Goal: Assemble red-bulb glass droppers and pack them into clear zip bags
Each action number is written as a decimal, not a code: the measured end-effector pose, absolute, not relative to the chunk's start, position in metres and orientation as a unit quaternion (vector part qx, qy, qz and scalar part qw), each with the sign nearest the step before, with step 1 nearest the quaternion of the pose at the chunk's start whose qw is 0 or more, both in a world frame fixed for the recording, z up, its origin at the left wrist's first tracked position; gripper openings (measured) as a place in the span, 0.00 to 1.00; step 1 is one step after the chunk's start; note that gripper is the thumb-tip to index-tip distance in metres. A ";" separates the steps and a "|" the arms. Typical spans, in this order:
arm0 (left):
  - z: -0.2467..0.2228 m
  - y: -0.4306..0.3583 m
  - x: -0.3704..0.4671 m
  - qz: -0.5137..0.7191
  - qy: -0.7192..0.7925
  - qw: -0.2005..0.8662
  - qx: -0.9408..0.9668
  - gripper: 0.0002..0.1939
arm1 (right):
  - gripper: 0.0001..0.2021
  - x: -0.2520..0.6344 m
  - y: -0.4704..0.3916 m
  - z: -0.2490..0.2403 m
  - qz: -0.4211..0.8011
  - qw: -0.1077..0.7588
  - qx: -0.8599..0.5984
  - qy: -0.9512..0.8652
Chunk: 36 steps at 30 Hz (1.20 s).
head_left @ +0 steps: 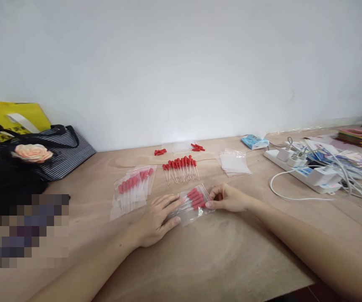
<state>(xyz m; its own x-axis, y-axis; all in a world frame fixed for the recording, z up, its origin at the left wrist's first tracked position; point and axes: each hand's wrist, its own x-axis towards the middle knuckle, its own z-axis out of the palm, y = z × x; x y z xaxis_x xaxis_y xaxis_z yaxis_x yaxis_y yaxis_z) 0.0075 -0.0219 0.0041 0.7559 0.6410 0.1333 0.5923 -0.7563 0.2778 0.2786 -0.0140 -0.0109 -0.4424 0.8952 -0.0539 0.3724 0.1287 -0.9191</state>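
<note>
A clear zip bag (pixel 185 217) lies on the table with several red-bulbed droppers (pixel 196 198) inside it. My left hand (pixel 158 220) rests on the bag's left end, fingers stretched out and thumb apart. At the right end, my right hand (pixel 226 198) pinches the bag's red-lined zip edge between thumb and fingers. Loose droppers (pixel 181 170) stand in a row beyond the bag, red bulbs pointing away from me. To the left, filled zip bags (pixel 130 191) overlap each other, with droppers showing through. Flat zip bags (pixel 234 162) are stacked at the right.
Loose red bulbs (pixel 160 152) and clear tubes (pixel 182 147) lie near the wall. A blue tissue pack (pixel 255 141) sits back right. A white power strip (pixel 303 170) with tangled cables is at the right. Striped (pixel 70 153) and yellow bags (pixel 39 115) stand at the left.
</note>
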 end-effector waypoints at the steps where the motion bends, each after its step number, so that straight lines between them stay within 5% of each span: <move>1: 0.005 -0.023 0.008 0.127 0.331 0.104 0.929 0.21 | 0.17 0.277 -0.014 -0.013 0.478 0.281 -0.466 -0.690; 11: 0.004 -0.022 0.015 0.240 0.357 0.241 0.870 0.13 | 0.18 0.262 0.000 -0.020 0.545 0.400 -0.505 -0.537; 18: 0.006 0.014 0.033 0.266 0.479 0.341 0.764 0.21 | 0.20 0.243 0.022 -0.020 0.579 0.355 -0.373 -0.632; 29: 0.009 0.026 0.034 0.307 0.475 0.478 0.672 0.10 | 0.19 0.235 0.019 -0.024 0.519 0.381 -0.364 -0.673; 36: 0.011 0.008 0.043 0.284 0.508 0.565 0.585 0.23 | 0.19 0.236 0.020 -0.029 0.505 0.404 -0.388 -0.657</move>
